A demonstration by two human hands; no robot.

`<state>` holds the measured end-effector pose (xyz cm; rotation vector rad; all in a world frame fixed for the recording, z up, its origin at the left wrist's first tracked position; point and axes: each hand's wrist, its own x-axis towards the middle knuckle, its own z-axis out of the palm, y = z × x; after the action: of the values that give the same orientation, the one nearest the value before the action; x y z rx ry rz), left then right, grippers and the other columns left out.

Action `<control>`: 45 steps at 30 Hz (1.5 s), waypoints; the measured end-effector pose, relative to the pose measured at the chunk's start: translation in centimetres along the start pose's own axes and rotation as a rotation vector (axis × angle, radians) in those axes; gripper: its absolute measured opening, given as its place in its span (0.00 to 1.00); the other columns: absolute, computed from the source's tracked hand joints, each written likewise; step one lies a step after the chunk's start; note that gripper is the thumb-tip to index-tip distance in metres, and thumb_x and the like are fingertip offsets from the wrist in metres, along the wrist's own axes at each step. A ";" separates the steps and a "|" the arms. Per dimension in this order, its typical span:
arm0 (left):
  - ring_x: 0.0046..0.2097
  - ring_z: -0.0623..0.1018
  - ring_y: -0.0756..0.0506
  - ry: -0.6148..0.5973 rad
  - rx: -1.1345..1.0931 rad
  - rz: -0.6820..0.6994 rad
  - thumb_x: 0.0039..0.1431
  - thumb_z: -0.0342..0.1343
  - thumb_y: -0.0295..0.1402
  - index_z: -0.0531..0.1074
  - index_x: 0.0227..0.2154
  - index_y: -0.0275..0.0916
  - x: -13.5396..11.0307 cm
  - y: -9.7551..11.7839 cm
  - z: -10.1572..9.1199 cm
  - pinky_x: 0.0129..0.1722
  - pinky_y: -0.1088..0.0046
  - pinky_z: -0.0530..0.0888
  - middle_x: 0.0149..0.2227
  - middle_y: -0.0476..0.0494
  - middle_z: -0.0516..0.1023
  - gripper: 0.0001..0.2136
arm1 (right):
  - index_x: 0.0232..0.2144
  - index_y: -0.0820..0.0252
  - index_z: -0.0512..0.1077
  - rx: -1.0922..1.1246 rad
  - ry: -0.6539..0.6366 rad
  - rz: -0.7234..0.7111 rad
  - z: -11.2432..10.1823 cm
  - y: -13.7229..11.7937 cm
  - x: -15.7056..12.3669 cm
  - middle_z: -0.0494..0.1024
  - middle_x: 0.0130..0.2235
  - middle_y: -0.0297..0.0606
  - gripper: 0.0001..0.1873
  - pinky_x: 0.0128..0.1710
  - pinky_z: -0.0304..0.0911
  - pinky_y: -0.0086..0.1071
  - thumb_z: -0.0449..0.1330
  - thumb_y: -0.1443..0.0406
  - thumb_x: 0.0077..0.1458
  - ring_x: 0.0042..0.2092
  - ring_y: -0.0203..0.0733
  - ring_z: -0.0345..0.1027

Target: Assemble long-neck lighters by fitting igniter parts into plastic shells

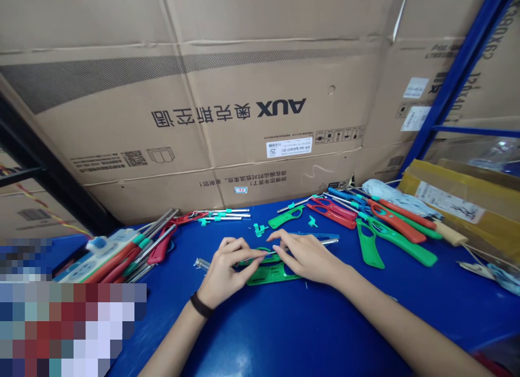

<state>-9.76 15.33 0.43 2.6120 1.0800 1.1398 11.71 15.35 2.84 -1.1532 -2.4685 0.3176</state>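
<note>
My left hand, with a dark band at the wrist, pinches a small thin piece between thumb and forefinger; its kind is too small to tell. Close on the right is my right hand, its thumb and forefinger curved with a gap between the tips, beside that piece. Below the hands lies a green plastic lighter casing half on the blue table. A second green casing part sits just behind it, partly hidden by my fingers. A metal tube sticks out behind my right hand.
Teal plastic clips lie beyond the hands. Metal rods with teal parts are at the back left. Red casings and green casings spread at the right. A power strip stands left; a large cardboard box walls the back.
</note>
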 end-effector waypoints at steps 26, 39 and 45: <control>0.22 0.69 0.54 0.142 0.101 0.194 0.62 0.53 0.32 0.77 0.36 0.40 0.0 1.3 1.3 0.35 0.72 0.65 0.19 0.54 0.71 0.08 | 0.64 0.58 0.41 0.107 -0.044 -0.052 0.8 -1.2 -0.7 0.69 0.54 0.48 0.30 0.47 0.62 0.42 0.40 0.53 0.65 0.53 0.47 0.65; 0.22 0.68 0.52 0.083 0.108 0.189 0.62 0.51 0.32 0.75 0.24 0.40 -0.1 2.2 2.0 0.33 0.70 0.64 0.17 0.52 0.71 0.13 | 0.65 0.48 0.34 0.165 -0.156 -0.104 0.8 -2.6 -1.2 0.54 0.63 0.46 0.38 0.52 0.59 0.50 0.45 0.46 0.60 0.62 0.54 0.49; 0.23 0.71 0.52 0.074 0.034 0.133 0.61 0.53 0.35 0.76 0.36 0.40 0.1 2.0 1.7 0.36 0.70 0.65 0.21 0.51 0.76 0.08 | 0.63 0.51 0.42 0.319 -0.077 -0.101 0.2 -1.8 -1.0 0.57 0.61 0.45 0.32 0.54 0.58 0.45 0.46 0.52 0.62 0.59 0.48 0.56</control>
<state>-7.42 14.25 -0.09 2.7241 0.9581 1.2654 10.92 13.43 3.08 -0.8961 -2.4167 0.7077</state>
